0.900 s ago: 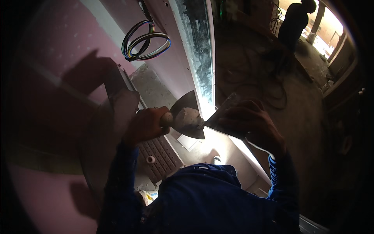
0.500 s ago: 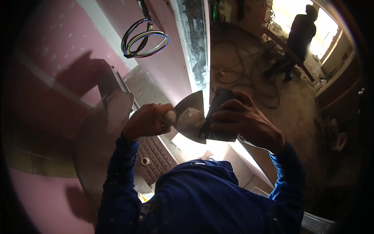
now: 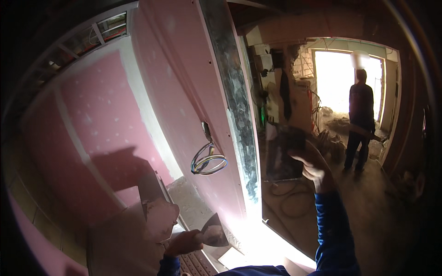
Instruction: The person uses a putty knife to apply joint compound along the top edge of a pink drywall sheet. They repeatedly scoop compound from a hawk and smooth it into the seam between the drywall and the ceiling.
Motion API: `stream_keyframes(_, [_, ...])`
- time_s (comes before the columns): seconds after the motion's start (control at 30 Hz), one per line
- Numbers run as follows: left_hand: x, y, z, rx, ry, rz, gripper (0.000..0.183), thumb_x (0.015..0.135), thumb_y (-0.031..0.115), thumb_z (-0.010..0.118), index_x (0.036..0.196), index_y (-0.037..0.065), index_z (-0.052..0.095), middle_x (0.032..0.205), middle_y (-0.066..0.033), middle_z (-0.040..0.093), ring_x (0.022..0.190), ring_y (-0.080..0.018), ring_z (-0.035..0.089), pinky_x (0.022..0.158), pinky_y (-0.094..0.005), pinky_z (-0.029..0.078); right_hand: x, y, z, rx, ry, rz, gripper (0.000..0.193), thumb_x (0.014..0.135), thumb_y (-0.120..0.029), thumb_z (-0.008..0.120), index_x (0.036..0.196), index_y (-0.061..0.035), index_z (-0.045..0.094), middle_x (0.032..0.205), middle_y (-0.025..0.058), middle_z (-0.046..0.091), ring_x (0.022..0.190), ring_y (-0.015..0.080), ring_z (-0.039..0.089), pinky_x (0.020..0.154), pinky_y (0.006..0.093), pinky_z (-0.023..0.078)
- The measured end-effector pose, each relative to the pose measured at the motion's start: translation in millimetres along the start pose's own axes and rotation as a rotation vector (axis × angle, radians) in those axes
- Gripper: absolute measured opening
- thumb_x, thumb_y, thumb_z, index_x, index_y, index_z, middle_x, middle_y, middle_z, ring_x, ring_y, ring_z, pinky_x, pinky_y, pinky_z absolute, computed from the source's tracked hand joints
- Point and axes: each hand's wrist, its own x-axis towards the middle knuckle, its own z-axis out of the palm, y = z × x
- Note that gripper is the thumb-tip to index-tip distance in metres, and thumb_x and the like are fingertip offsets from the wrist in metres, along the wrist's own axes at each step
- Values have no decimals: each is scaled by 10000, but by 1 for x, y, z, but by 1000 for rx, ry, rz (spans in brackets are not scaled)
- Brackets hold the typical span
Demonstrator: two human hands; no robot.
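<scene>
At the lower middle, my left hand [image 3: 184, 243] is closed round the handle of a putty knife [image 3: 223, 238]. A pale lump of compound [image 3: 213, 233] sits on its flared blade. My right hand [image 3: 314, 168] is raised right of the metal-edged wall end and grips a dark, broad, rectangular scraper [image 3: 285, 158], blurred and hard to make out against the dark room. The two tools are apart. Left of my left hand stands a grey board [image 3: 148, 186] with a pinkish, ragged-edged patch [image 3: 161, 218] on it.
Looped coloured wires [image 3: 209, 164] hang from a hole in the pink wallboard [image 3: 179, 92]. A metal strip [image 3: 232, 78] runs up the wall's end. Below is a perforated brown platform [image 3: 195, 264]. Another person [image 3: 361, 115] stands at the bright opening, and hoses [image 3: 294, 200] lie on the floor.
The view has tilted up. My hands have moved apart: the right one has gone up and right with the scraper, away from the putty knife. The left keeps the knife.
</scene>
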Motion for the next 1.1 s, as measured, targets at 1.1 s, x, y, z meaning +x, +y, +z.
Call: stream_keyframes(1.1, [-100, -50, -4, 31, 142, 91, 516, 778, 371, 817, 1134, 39, 646, 1002, -206, 680, 881, -420, 681, 756, -479, 568, 117, -86, 196, -1021, 435, -500, 453, 885, -103, 461, 1291, 26, 613, 1259, 311, 624, 1181, 425, 622, 1045, 474, 494])
